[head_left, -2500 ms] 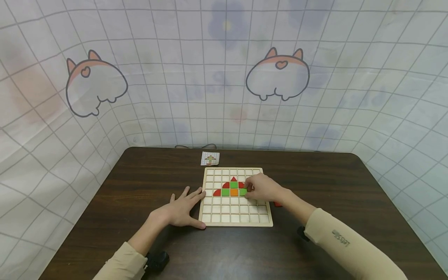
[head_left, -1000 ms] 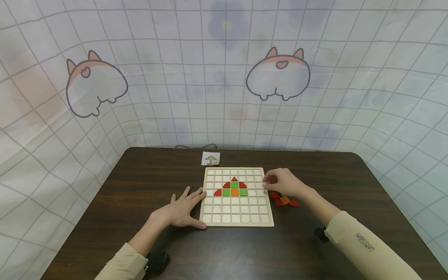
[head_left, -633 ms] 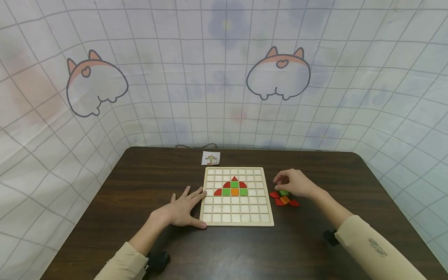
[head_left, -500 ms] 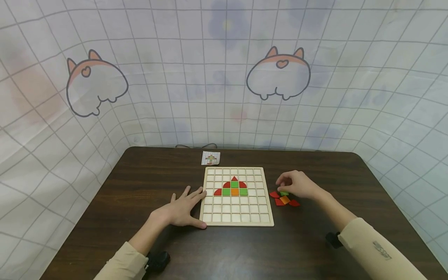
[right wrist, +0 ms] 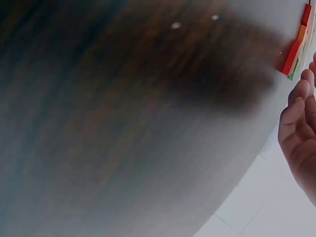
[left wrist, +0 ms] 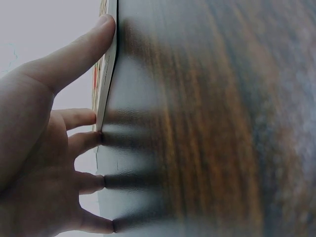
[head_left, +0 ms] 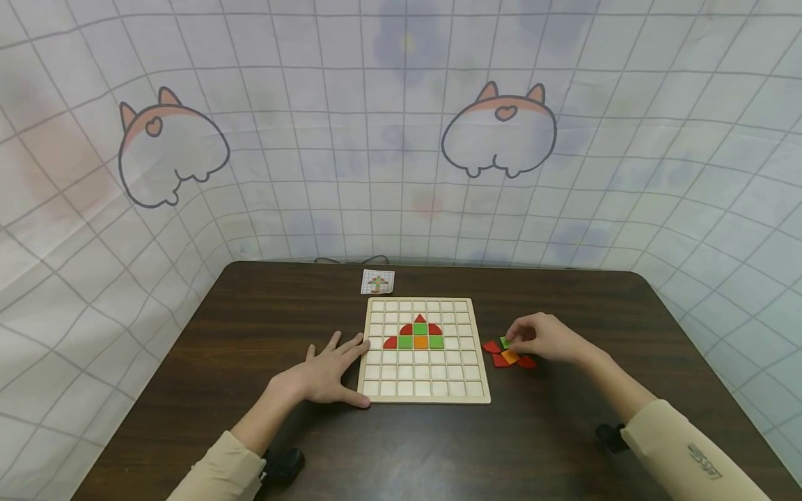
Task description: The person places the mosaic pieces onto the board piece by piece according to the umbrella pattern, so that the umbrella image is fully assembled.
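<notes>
A pale gridded board (head_left: 423, 398) lies on the dark table. Set in its cells are a red triangle (head_left: 420, 319), several red quarter-round tiles (head_left: 390, 343), green square tiles (head_left: 420, 329) and an orange square tile (head_left: 420, 342). My left hand (head_left: 322, 376) spreads flat at the board's left edge; its thumb and fingertips touch the rim in the left wrist view. To the right, my right hand (head_left: 544, 337) hovers at the loose tiles, index finger close to a loose green tile (head_left: 505, 342). Its thumb stands apart from the index finger; contact is unclear.
Loose red tiles (head_left: 491, 346) and a loose orange tile (head_left: 510, 356) lie right of the board. Behind the board is a small pattern card (head_left: 377, 282). A gridded cloth (head_left: 401, 209) hangs along the table's back and sides.
My right hand has left the board, moved right and come down over the loose tiles, uncovering them. My left hand has kept its place at the board's edge.
</notes>
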### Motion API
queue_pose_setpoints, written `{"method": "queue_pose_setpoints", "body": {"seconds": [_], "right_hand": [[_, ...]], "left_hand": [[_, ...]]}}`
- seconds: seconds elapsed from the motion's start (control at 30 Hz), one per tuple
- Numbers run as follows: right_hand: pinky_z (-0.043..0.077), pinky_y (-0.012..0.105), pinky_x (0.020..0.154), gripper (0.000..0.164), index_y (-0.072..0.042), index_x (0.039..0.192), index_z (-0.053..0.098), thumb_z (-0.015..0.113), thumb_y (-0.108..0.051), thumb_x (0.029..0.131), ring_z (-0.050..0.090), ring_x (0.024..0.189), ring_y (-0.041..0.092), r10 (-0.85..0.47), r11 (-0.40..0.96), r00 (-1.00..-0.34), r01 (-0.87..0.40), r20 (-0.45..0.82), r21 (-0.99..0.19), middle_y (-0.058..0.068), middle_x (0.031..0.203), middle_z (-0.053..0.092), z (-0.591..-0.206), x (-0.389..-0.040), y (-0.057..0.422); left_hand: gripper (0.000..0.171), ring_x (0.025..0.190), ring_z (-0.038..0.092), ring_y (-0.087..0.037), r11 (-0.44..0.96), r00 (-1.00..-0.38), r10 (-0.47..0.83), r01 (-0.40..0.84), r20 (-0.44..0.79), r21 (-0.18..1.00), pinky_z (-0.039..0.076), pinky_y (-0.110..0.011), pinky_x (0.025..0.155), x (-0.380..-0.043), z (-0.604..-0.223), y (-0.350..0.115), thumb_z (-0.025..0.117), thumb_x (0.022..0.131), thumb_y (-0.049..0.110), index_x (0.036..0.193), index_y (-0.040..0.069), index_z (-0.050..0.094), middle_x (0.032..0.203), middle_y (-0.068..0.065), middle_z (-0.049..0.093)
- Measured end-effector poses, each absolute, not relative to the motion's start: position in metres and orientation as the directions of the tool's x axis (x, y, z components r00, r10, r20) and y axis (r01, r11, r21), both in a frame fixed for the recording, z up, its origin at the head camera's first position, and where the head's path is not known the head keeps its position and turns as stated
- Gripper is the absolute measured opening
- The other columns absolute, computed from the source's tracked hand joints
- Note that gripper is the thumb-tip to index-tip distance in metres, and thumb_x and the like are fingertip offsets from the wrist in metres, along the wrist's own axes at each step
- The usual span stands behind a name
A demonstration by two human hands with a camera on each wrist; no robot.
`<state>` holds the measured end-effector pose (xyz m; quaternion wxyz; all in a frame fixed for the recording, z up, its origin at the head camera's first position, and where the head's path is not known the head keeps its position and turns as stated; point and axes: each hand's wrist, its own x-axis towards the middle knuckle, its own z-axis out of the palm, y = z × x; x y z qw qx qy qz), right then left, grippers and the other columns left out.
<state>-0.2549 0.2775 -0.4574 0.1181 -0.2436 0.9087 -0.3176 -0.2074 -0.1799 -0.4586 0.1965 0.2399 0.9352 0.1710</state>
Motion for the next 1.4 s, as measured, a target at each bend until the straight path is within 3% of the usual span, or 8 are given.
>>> {"method": "queue_pose_setpoints", "body": {"seconds": [1.4], "right_hand": [[0.048, 0.031, 0.063, 0.021, -0.002, 0.115, 0.072, 0.073, -0.01, 0.095, 0.056, 0.07, 0.016, -0.469, 0.707, -0.88, -0.324, -0.075, -0.628, -0.002, 0.084, 0.064, -0.4636, -0.2548, 0.2844]], "left_hand": [[0.109, 0.154, -0.001, -0.044, 0.818, -0.805, 0.524, 0.386, -0.276, 0.427, 0.002, -0.081, 0.108, -0.2073, -0.459, -0.1805, 0.077, 0.083, 0.064, 0.166, 0.018, 0.024, 0.171, -0.007, 0.012]]}}
